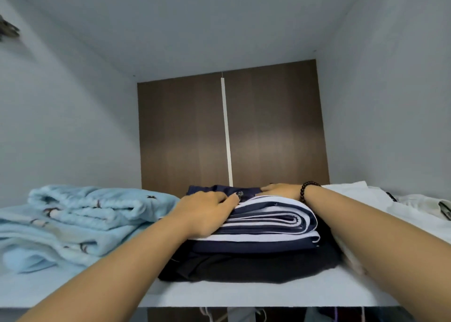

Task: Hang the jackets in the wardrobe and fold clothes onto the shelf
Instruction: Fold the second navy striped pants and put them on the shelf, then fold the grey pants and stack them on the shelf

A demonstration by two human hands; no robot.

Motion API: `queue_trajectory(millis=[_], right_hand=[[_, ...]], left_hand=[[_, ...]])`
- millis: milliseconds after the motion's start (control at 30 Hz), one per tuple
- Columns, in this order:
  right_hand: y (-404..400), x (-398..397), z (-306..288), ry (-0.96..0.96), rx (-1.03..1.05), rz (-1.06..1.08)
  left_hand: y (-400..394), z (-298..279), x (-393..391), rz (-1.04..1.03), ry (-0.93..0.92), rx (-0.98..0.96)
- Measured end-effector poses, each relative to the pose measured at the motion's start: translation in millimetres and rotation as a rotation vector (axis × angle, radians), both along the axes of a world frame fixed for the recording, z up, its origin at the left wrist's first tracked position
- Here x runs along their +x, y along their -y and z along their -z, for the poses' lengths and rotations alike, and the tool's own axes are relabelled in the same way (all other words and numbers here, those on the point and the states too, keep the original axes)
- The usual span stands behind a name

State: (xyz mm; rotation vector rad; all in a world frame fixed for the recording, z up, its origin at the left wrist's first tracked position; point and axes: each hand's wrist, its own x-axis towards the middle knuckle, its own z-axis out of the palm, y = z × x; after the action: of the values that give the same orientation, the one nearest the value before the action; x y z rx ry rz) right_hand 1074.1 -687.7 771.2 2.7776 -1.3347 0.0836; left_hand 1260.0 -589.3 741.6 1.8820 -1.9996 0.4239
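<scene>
White wardrobe interior, viewed at shelf level: pale side walls, pale ceiling, and a brown wood-grain back panel (268, 131) with a thin white vertical strip (226, 131) running down its middle. A white shelf (244, 295) spans the compartment from left to right.

Folded navy-and-white garment (273, 220) sits at the centre of the shelf, its rolled fold facing near, showing alternating dark blue and white layers. It rests on top of a folded black garment (256, 265), which lies directly on the shelf and reaches close to the near edge.

Left hand (207, 211) lies over the left side and top of the navy-and-white garment, fingers bent down onto the fabric, pressing rather than gripping; one decorated fingernail is visible at the top edge. Right hand (280, 189) rests flat on the far top of the same garment, fingers extended toward the left, holding nothing. A dark beaded bracelet (308, 189) circles the right wrist. Both bare forearms reach in from the near corners.

Left of the stack, touching or just beside it, is a pile of light blue fleece clothing (80, 219) with small dark printed motifs, loosely folded. Right of the stack, white folded fabric (400, 207) lies on the shelf, partly hidden by the right forearm; a small dark item at its far right cannot be identified.

Below the shelf's near edge, hanger tops and garments are dimly visible.
</scene>
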Motion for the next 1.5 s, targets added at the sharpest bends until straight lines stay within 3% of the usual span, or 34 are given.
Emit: queue_trajectory(millis=[100, 233, 333, 433, 533, 700, 1000, 1233, 1500], right_hand=[[-21, -5, 2, 0.112, 0.061, -0.11], [-44, -19, 7, 0.646, 0.268, -0.039], [-75, -26, 16, 0.768, 0.085, -0.037], [-117, -21, 28, 0.703, -0.144, 0.003], [-170, -9, 50, 0.665, -0.216, -0.055], [-262, 14, 90, 0.548, -0.073, -0.119], [-396, 41, 150, 0.584, 0.087, -0.189], [-460, 39, 199, 0.54, 0.172, -0.28], [-532, 16, 232, 0.427, 0.265, -0.456]], left_hand=[[-16, 6, 7, -0.012, -0.029, -0.064], [-51, 20, 18, 0.044, -0.108, -0.174], [-88, 28, 32, 0.029, -0.186, -0.261], [-133, 36, 48, -0.001, -0.229, -0.249], [-181, 49, 61, -0.063, -0.189, -0.202], [-262, 71, 65, -0.078, -0.14, -0.062], [-396, 114, 74, -0.233, 0.062, 0.152], [-489, 155, 56, -0.328, -0.017, 0.256], [-597, 207, -2, -0.474, -0.234, 0.316]])
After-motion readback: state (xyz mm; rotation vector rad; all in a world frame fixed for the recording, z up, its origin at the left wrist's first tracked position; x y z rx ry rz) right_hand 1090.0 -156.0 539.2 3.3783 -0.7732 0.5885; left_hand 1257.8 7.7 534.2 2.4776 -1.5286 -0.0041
